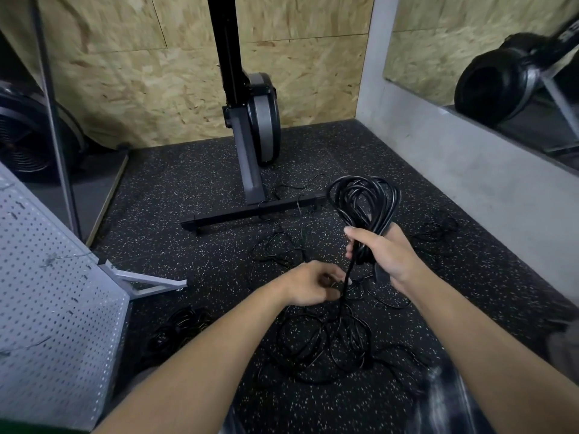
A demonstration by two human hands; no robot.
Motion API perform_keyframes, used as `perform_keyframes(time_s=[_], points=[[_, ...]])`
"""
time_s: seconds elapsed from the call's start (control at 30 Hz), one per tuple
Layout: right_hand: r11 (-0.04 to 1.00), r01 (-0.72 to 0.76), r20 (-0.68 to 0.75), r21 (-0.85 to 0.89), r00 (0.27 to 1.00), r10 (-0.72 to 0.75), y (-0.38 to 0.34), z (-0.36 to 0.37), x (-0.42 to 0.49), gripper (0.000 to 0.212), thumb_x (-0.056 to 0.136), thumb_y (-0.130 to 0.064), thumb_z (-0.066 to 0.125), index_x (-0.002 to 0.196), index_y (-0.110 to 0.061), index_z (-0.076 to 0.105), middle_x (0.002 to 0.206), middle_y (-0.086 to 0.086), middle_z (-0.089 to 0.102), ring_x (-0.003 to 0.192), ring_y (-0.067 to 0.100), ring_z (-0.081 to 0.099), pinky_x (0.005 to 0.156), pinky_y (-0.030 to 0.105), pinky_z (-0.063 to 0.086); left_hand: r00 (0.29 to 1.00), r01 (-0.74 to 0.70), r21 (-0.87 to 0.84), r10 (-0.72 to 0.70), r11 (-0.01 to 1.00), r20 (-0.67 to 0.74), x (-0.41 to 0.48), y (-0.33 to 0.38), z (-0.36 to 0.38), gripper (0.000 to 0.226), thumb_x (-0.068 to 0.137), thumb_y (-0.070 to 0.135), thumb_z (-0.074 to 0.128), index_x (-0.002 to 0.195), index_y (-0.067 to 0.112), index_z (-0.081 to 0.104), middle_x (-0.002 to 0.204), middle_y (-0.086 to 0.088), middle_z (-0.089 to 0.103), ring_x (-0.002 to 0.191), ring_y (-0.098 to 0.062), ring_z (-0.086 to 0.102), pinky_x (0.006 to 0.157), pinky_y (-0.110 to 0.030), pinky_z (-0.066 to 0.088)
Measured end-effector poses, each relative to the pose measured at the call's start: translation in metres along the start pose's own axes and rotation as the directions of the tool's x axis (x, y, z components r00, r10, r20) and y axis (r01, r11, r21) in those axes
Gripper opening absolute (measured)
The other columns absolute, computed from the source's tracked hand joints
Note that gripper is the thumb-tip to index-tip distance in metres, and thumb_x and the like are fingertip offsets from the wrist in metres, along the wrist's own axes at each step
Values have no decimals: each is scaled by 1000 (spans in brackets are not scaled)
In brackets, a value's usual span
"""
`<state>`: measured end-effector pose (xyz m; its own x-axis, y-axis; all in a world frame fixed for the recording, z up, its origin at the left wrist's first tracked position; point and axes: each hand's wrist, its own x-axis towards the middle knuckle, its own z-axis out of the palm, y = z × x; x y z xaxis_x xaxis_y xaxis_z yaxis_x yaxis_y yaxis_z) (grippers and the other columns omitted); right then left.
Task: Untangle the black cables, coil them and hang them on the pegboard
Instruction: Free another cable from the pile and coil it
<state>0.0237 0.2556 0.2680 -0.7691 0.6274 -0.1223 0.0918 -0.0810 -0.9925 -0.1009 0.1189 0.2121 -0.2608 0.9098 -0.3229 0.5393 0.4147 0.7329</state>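
right hand (pixel 380 256) grips glossy looped black cable coil (pixel 365 198).

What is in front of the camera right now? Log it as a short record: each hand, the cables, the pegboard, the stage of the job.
right hand: grips black cable coil, loops held up above the floor
left hand: holds trailing strand just below the coil
loose cable tangle: on rubber floor, under the hands
pegboard: at left, no cable on its visible part
stage: coil partly wound, nothing hung yet
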Motion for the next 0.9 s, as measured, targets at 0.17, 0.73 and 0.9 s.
perform_keyframes(time_s=[0.17,0.73,0.9], points=[[999,30,-24,16,999,-30,-2,-4,3,9,95,-11,73,95,-3,73,82,10,73,71,18,69,66,33,61,998,29,42,-31,999,46,3,-10,11,14,101,32,67,114,28,68,121,12,68,116,-10,60,102,-31,41],[986,99,-60,135,994,-91,-6,-27,12,12,95,-15,74,95,-3,71,80,9,66,72,22,66,87,51,57,997,58,106,-52,993,-57,2,-16,6,28,107,45,53,97,23,67,93,4,75,67,-10,55,70,-31,47],[920,76,-187,-384,970,-158,4,-37,24,39,85,-45,79,111,-16,69,90,-3,73,83,18,71,82,43,60,992,19,206,9,978,-130,-6,-9,-12,23,109,40,49,101,22,60,89,2,65,62,-6,53,59,-29,44]])
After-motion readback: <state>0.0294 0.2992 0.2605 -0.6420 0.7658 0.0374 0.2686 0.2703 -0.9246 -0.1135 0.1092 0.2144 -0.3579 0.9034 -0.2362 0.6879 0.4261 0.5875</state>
